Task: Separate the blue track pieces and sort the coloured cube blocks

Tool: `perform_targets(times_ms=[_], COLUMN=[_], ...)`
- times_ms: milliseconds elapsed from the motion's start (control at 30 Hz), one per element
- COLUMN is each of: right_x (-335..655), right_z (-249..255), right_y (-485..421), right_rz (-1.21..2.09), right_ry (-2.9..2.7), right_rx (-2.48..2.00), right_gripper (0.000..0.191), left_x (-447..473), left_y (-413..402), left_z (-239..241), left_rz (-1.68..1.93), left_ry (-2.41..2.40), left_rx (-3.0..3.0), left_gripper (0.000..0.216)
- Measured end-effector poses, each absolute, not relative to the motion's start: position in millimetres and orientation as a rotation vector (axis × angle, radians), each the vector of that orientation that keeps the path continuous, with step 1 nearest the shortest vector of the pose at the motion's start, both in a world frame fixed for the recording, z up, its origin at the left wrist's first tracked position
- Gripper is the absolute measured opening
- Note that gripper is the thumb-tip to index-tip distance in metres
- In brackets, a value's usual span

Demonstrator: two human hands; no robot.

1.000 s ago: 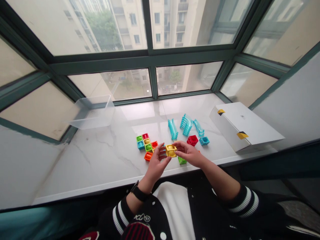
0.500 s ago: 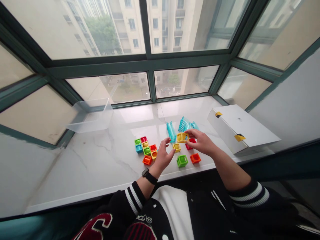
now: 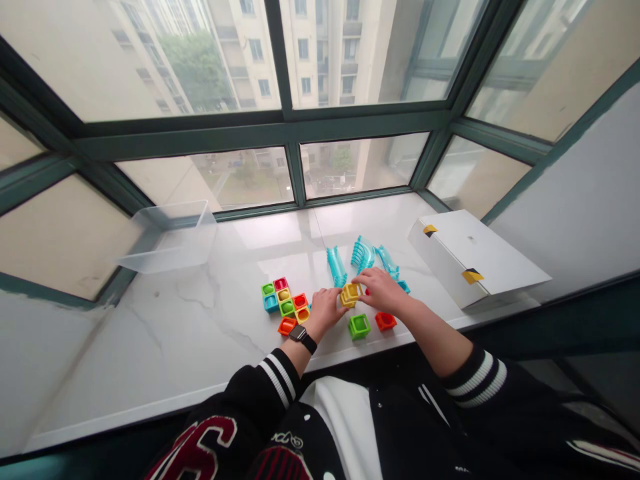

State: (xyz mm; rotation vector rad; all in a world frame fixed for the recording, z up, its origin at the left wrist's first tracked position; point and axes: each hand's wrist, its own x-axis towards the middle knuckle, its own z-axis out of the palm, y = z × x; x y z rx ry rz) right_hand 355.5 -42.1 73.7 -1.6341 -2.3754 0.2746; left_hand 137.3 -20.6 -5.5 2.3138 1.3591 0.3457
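Observation:
A yellow openwork block (image 3: 351, 293) is between my two hands, low over the white marble sill. My right hand (image 3: 382, 289) pinches its right and upper side. My left hand (image 3: 326, 311), with a black watch on the wrist, closes on its left side with thumb and fingers. Whether a second yellow block lies directly beneath is hard to tell. Nearer me stand a green cube block (image 3: 359, 327) and an orange-red cube block (image 3: 385, 321). A red block is mostly covered by my right hand, and a blue piece (image 3: 403, 287) shows beyond it.
Left of my hands lies a cluster of coloured cube blocks (image 3: 287, 307), with an orange block (image 3: 287, 326) in front. Clear turquoise track pieces (image 3: 337, 266) lie behind. A transparent tub (image 3: 175, 257) stands at the left, a white box (image 3: 480, 257) at the right.
My right hand has brought the yellow block down and left, over where the other yellow block lay. My left hand has closed in from apart to touch it. The view has shifted slightly.

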Motion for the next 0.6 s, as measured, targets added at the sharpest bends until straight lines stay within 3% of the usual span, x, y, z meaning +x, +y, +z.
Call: perform_targets(times_ms=[300, 600], right_x=[341, 336], right_z=[66, 68], right_y=[-32, -30], right_rz=[0.243, 0.243], right_ry=[-2.512, -2.534], right_rx=[-1.754, -1.796], right_gripper=[0.033, 0.032], left_x=[139, 139], left_y=[-21, -22], left_z=[-8, -5], left_rz=[0.376, 0.391], left_ry=[1.397, 1.412], left_rx=[2.264, 2.249], left_gripper=[0.033, 0.040])
